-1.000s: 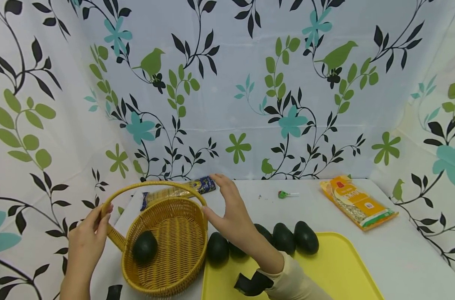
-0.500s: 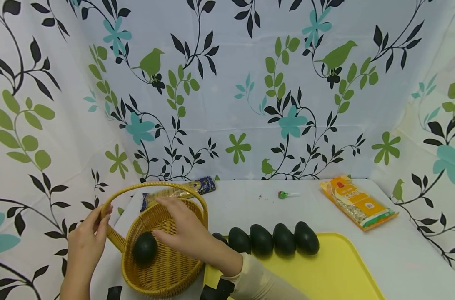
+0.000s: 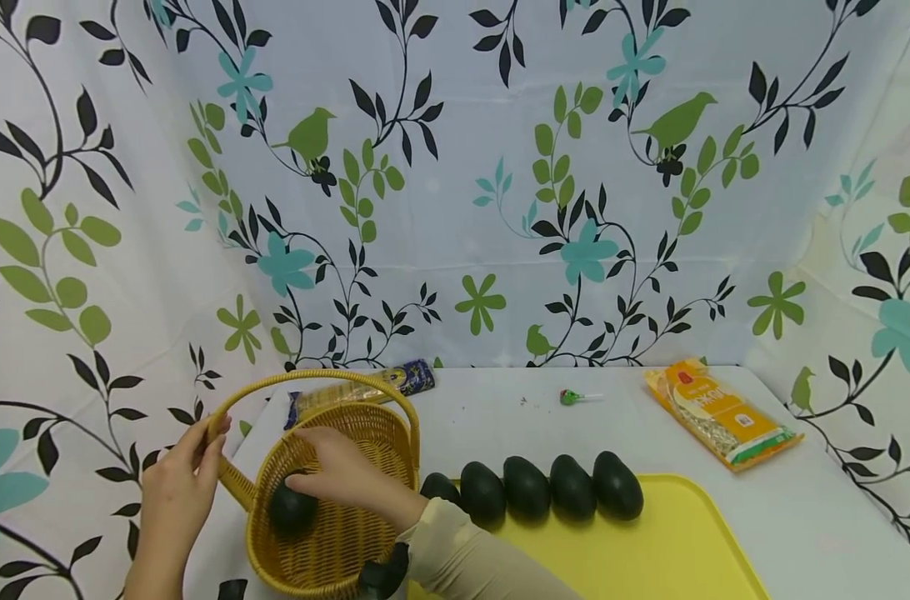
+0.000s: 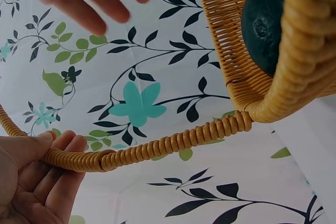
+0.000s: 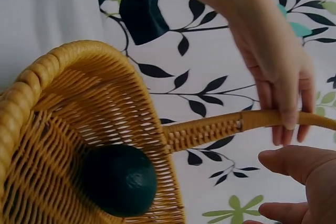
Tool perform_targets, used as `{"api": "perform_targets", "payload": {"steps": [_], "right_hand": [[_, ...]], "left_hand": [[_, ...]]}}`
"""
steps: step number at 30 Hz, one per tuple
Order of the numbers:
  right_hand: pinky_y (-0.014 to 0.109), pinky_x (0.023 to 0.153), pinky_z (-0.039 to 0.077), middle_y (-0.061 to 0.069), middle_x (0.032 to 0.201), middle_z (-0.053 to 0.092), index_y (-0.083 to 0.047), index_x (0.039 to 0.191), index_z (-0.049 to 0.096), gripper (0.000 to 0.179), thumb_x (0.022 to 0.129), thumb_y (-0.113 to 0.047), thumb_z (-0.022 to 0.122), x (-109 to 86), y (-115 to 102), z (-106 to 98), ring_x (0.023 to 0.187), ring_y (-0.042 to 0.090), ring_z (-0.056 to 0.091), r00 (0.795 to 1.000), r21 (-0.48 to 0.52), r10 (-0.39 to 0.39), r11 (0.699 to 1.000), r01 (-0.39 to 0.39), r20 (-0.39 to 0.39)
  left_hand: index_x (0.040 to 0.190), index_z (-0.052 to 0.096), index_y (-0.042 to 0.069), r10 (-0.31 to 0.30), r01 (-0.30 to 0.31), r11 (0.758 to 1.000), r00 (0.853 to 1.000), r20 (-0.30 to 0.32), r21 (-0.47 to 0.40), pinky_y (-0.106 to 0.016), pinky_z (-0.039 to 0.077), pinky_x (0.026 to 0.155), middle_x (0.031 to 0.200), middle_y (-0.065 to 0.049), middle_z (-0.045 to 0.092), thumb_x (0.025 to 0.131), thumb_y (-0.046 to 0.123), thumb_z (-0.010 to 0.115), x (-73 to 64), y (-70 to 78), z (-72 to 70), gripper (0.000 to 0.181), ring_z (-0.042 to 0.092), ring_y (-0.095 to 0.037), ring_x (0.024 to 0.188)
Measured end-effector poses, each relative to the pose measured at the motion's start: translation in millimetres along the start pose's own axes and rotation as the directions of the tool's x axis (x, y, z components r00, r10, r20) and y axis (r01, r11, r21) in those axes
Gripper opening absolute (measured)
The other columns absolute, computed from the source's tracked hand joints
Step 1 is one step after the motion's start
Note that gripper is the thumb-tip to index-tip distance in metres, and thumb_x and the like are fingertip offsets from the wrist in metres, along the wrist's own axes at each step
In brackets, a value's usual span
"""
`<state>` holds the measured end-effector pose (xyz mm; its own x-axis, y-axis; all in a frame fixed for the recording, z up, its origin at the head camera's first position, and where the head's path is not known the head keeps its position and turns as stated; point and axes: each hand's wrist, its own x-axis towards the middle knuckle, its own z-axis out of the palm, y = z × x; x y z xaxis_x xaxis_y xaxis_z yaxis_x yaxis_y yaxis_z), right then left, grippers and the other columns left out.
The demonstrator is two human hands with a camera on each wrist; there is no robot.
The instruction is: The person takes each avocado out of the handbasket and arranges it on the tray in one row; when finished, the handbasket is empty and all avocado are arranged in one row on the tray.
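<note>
A round yellow-brown wicker basket [image 3: 335, 554] stands tilted on the table at the left, with one dark green avocado [image 3: 290, 512] lying inside against its left wall. My left hand [image 3: 176, 492] grips the arched handle [image 4: 152, 142] between thumb and fingers, on its left side. Over the basket reaches my right hand [image 3: 342, 471], fingers spread and holding nothing; in the head view its thumb overlaps the avocado's top. The right wrist view has this hand [image 5: 315, 177] near the handle, apart from the avocado [image 5: 121, 179].
Right of the basket is a yellow tray [image 3: 680, 533] with several avocados [image 3: 526, 487] in a row along its back edge. Behind the basket lies a long clear packet with blue ends [image 3: 413, 377]. A lollipop [image 3: 570, 397] and an orange bag [image 3: 721, 412] lie farther right.
My right hand has moved left from the basket's right rim to above the avocado inside. My left hand still holds the handle. The head view has tipped slightly upward.
</note>
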<state>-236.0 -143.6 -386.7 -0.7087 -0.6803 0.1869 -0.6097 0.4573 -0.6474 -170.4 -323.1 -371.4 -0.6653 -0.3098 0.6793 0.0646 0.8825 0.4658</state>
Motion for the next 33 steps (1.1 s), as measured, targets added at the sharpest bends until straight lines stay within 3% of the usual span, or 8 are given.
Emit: {"api": "perform_targets", "payload": {"steps": [2,9,19,27,33], "right_hand": [[0.022,0.105,0.041,-0.001,0.142,0.048,-0.011,0.141,0.043,0.061,0.088,-0.034,0.063,6.2,0.6,7.0,0.133,0.010,0.044,1.000,0.005,0.013,1.000,-0.013,0.023],[0.019,0.103,0.041,0.001,0.141,0.049,-0.008,0.141,0.042,0.063,0.089,-0.034,0.063,23.1,11.3,27.6,0.130,0.010,0.047,0.993,-0.132,0.004,0.991,0.011,0.116],[0.019,0.102,0.041,0.000,0.146,0.044,-0.013,0.145,0.036,0.068,0.088,-0.039,0.063,29.5,22.3,55.8,0.133,0.010,0.043,0.949,-0.158,0.070,0.987,-0.021,0.308],[0.024,0.100,0.045,0.000,0.149,0.037,-0.021,0.146,0.033,0.072,0.085,-0.040,0.067,24.2,23.2,68.6,0.134,0.013,0.042,0.955,-0.182,0.117,0.981,-0.069,0.271],[0.021,0.091,0.048,0.000,0.140,0.044,-0.020,0.138,0.041,0.063,0.084,-0.040,0.068,23.8,23.5,74.1,0.123,0.009,0.049,0.965,-0.099,0.116,0.991,-0.095,0.234]], "left_hand": [[0.115,0.063,0.000,-0.004,0.004,1.000,1.000,0.001,0.003,-0.056,0.048,0.079,0.104,-0.022,0.070,0.089,0.001,0.059,-0.2,0.3,-1.1,0.026,0.064,-0.044,0.096],[0.119,0.060,-0.001,-0.023,0.023,1.000,1.000,0.020,-0.011,-0.060,0.048,0.076,0.106,-0.025,0.068,0.091,0.003,0.057,-1.6,0.8,-0.4,0.028,0.063,-0.046,0.097],[0.116,0.063,0.003,-0.009,0.009,1.000,1.000,0.005,0.017,-0.052,0.049,0.077,0.105,-0.018,0.071,0.091,0.005,0.059,-1.6,-0.8,-0.4,0.025,0.063,-0.038,0.096],[0.117,0.063,0.004,-0.035,0.035,0.999,0.999,0.006,0.023,-0.051,0.049,0.079,0.108,-0.016,0.070,0.091,0.006,0.058,-1.4,-0.5,-0.3,0.026,0.064,-0.037,0.097],[0.117,0.062,0.002,-0.029,0.028,1.000,0.999,0.022,0.006,-0.055,0.049,0.079,0.108,-0.020,0.069,0.092,0.004,0.057,-1.6,-0.3,-2.7,0.026,0.064,-0.041,0.099]]}}
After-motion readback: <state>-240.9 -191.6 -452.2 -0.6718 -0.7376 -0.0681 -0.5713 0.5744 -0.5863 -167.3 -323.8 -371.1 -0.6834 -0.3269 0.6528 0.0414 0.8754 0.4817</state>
